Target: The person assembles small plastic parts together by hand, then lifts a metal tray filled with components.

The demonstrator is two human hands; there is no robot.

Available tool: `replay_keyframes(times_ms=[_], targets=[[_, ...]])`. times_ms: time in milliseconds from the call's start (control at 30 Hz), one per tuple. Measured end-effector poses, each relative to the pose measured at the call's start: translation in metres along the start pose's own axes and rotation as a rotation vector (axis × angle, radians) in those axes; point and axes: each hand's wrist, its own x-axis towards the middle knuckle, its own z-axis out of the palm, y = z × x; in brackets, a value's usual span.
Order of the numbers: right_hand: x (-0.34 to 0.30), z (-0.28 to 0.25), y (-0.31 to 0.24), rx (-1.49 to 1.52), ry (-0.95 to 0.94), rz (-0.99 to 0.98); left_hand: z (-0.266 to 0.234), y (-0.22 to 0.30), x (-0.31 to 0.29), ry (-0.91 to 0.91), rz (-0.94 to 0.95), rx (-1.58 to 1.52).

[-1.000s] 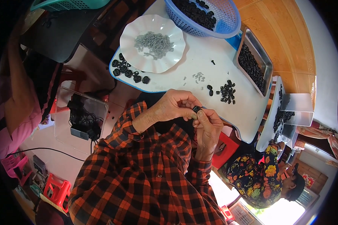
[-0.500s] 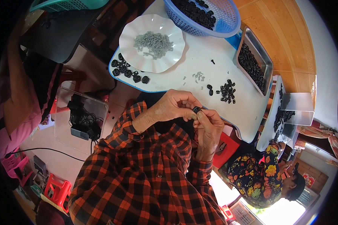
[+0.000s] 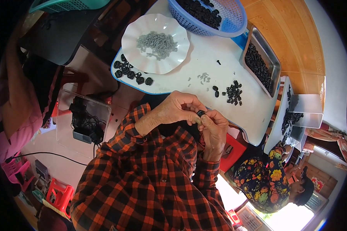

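Observation:
My left hand (image 3: 181,108) and my right hand (image 3: 215,128) meet at the near edge of the white table (image 3: 204,50). Between their fingertips they pinch a small black plastic piece (image 3: 201,113), rounded and partly covered by the thumbs. Just beyond my hands lie a loose pile of small black parts (image 3: 233,93) and a pair of black oval pieces (image 3: 216,91). Small grey pieces (image 3: 204,77) are scattered beside them. A white scalloped plate (image 3: 133,32) carries a heap of similar grey pieces (image 3: 157,44).
Chunky black pieces (image 3: 131,74) lie along the table's left edge. At the back stand a blue plastic basket (image 3: 235,19) and a metal tray (image 3: 275,67), both holding black parts. A person in a flowered top (image 3: 258,181) sits at right; another in pink (image 3: 27,115) is at left.
The black piece has tilted slightly between my fingertips, and my right fingers have shifted a little around it. Otherwise the scene is nearly the same.

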Motion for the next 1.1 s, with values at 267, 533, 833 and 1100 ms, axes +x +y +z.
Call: replay_keyframes(times_ms=[267,533,833,1100], targets=[[0.003,0.001,-0.003,0.031,-0.068,0.007,-0.001,0.005,0.0,-0.021,-0.007,0.011],[0.007,-0.001,-0.01,0.037,-0.132,0.067,-0.001,0.008,-0.001,-0.034,-0.053,-0.034],[0.009,-0.01,-0.008,0.086,-0.198,0.11,0.004,0.012,0.0,-0.066,-0.064,-0.079],[0.005,-0.009,-0.012,0.04,-0.158,0.07,0.006,0.013,0.002,-0.091,-0.05,-0.038]])
